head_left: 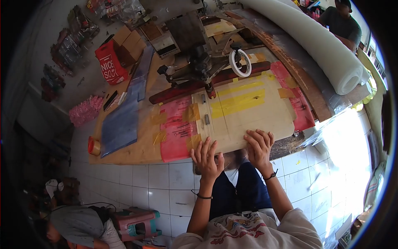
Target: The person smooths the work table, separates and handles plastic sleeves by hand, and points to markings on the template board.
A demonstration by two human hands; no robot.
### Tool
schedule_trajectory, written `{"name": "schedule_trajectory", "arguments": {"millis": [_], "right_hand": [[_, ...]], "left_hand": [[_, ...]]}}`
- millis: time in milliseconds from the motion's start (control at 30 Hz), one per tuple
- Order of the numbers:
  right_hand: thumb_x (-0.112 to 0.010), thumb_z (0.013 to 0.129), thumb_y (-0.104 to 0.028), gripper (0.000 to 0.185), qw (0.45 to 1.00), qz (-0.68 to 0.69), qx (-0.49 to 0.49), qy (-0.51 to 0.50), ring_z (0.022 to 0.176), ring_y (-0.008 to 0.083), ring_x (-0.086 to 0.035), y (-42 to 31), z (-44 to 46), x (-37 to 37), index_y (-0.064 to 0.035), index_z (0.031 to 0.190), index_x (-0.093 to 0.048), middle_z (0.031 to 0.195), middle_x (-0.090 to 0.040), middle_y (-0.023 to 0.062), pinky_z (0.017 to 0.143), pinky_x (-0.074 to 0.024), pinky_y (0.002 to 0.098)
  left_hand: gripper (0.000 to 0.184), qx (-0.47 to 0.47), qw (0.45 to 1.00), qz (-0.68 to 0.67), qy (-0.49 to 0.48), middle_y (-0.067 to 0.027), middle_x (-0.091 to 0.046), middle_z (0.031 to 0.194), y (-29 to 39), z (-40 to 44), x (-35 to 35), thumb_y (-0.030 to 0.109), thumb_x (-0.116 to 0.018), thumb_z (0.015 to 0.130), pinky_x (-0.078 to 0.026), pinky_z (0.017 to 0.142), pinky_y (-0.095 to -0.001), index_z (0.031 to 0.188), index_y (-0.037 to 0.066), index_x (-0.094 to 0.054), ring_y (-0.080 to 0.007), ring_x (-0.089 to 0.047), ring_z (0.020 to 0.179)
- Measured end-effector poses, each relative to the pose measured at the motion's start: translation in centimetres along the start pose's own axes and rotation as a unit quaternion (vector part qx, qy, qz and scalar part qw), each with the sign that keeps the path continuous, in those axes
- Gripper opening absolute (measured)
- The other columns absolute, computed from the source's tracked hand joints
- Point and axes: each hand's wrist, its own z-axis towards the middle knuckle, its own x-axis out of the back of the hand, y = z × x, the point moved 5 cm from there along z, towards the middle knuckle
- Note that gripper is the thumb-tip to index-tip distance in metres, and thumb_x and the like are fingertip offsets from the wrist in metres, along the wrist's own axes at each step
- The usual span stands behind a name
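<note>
My left hand (208, 159) rests with spread fingers on the front edge of a pale board (236, 120), near its left corner. Farther right, my right hand (259, 149) lies on the same edge, its fingers apart. Yellow tape strips (238, 103) cross the board, and small metal pieces (207, 119) sit near its left side. Red sheets with brown tape flank it, one on the left (178, 135) and one on the right (302, 108). Behind the board stands a dark machine (201, 62) with a long red bar (174, 93) and a white handwheel (240, 63).
A blue plastic sheet (121, 124), a tape roll (94, 146) and a red bag (111, 62) are on the left. A thick white foam roll (315, 45) lies at the back right. One person (342, 25) is beyond it; another (78, 226) is at lower left beside a stool (137, 224).
</note>
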Motion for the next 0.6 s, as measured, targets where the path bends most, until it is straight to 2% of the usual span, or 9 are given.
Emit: {"name": "schedule_trajectory", "arguments": {"millis": [133, 167, 267, 300, 500, 600], "right_hand": [[-0.063, 0.094, -0.005, 0.023, 0.996, 0.070, -0.007, 0.053, 0.124, 0.0275, -0.059, 0.9, -0.9, -0.1, -0.0098, 0.116, -0.062, 0.129, -0.070, 0.0050, 0.116, -0.0289, 0.0487], [-0.063, 0.094, -0.005, 0.022, 0.996, 0.074, -0.002, 0.044, 0.127, 0.0303, -0.058, 1.1, -1.4, -0.1, -0.0074, 0.116, -0.058, 0.132, -0.068, 0.0093, 0.117, -0.0288, 0.0503], [-0.066, 0.093, -0.009, 0.025, 0.995, 0.095, -0.011, 0.036, 0.129, 0.0333, -0.057, 1.0, -2.0, 0.2, -0.0067, 0.116, -0.058, 0.133, -0.067, 0.0119, 0.118, -0.0276, 0.0514], [-0.072, 0.090, -0.014, 0.031, 0.994, 0.098, -0.006, 0.045, 0.131, 0.0351, -0.056, 0.9, -2.1, 0.2, -0.0062, 0.117, -0.057, 0.134, -0.067, 0.0134, 0.120, -0.0262, 0.0525], [-0.088, 0.076, -0.020, 0.048, 0.995, 0.050, -0.022, 0.078, 0.126, 0.0301, -0.059, 0.4, -1.5, 0.2, -0.0104, 0.115, -0.062, 0.127, -0.070, 0.0060, 0.115, -0.0330, 0.0490], [-0.089, 0.074, -0.020, 0.040, 0.997, 0.021, -0.024, 0.070, 0.121, 0.0274, -0.061, 0.0, -1.1, 0.5, -0.0146, 0.108, -0.069, 0.122, -0.071, 0.0026, 0.112, -0.0358, 0.0469]], "left_hand": [[0.046, -0.016, 1.000, 0.005, 0.009, -0.0077, -0.055, 0.149, -0.6, -0.3, -0.7, 0.037, -0.057, 0.098, -0.011, 0.123, -0.0529, 0.139, 0.016, -0.059, -0.0312, -0.045, 0.139], [0.047, -0.022, 1.000, 0.007, 0.014, -0.0076, -0.056, 0.149, -0.7, -0.4, -0.7, 0.037, -0.056, 0.098, -0.011, 0.123, -0.0525, 0.139, 0.016, -0.059, -0.0309, -0.045, 0.139], [0.049, -0.020, 0.999, 0.001, 0.033, -0.0071, -0.057, 0.148, -0.8, -0.5, -0.9, 0.038, -0.057, 0.098, -0.010, 0.123, -0.0521, 0.140, 0.013, -0.057, -0.0303, -0.046, 0.139], [0.051, -0.026, 0.999, 0.000, 0.033, -0.0073, -0.057, 0.148, -0.8, -0.5, -0.8, 0.038, -0.059, 0.097, -0.011, 0.123, -0.0517, 0.141, 0.011, -0.053, -0.0309, -0.046, 0.139], [0.061, -0.024, 0.996, -0.053, 0.063, -0.0145, -0.055, 0.147, -1.2, -1.1, -0.8, 0.036, -0.066, 0.094, -0.011, 0.124, -0.0537, 0.144, 0.010, -0.042, -0.0353, -0.043, 0.142], [0.066, -0.027, 0.995, -0.032, 0.088, -0.0180, -0.052, 0.148, -1.4, -2.4, -1.2, 0.034, -0.071, 0.092, -0.011, 0.124, -0.0557, 0.145, 0.010, -0.039, -0.0373, -0.038, 0.145]]}}
